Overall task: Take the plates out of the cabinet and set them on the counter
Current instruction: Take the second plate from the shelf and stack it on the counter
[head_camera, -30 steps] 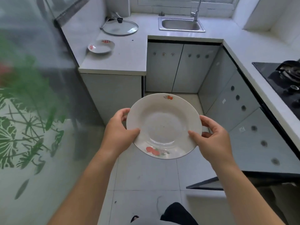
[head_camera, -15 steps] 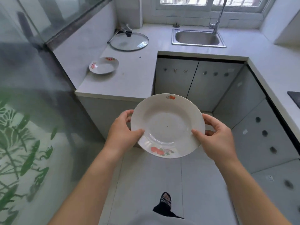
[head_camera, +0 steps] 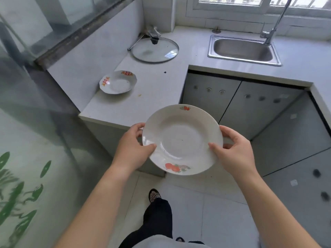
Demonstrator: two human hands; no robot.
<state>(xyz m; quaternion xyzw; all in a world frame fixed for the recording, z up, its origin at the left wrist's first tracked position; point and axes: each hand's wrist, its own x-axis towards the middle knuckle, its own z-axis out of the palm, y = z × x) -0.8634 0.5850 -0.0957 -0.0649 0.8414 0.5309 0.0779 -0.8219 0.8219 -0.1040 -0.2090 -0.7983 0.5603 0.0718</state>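
Two plates in sight, one down and one up in the air. Small plate [head_camera: 118, 82] with red marks, flat on the counter [head_camera: 157, 83], close to its left edge by the wall. Farther back, near the counter's back left corner, a glass lid [head_camera: 155, 49], lying flat. Big white plate [head_camera: 182, 139] with little red fruit pictures, held in the air out past the counter's front edge, over the floor, not touching the counter. Left hand [head_camera: 132, 149] closed on the plate's left rim, thumb on top, fingers curled under. Right hand [head_camera: 232, 151] closed on the right rim the same way, thumb on top. Plate tipped a bit toward the camera. Off to the right, at the counter's back edge under the window, a metal sink [head_camera: 243, 50] with a tap [head_camera: 275, 24]. Below the counter, grey cabinet doors [head_camera: 241, 102], shut.
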